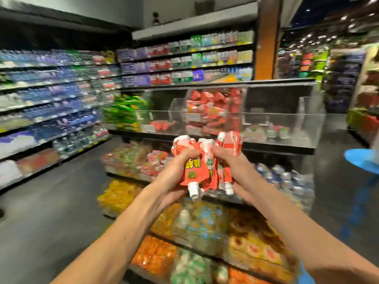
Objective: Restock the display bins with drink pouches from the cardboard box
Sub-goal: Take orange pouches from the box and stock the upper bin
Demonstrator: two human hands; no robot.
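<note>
Bunch of red-white drink pouches [202, 167] is held up in front of & just below the clear bin [176, 111], white spout caps pointing down. L hand [174, 173] grips the bunch's left side and R hand [231, 165] its right, fingers curled round the packs, hands close together. Bin's mid compartment is piled w/ stocked red pouches [211, 111]. Left of bin: green pouches [123, 111]. Right compartment: a few pale packs [266, 131]. Below bin: snack packs [205, 222]. Behind & left of bin: bottled-water shelves [57, 95], blurred.
</note>
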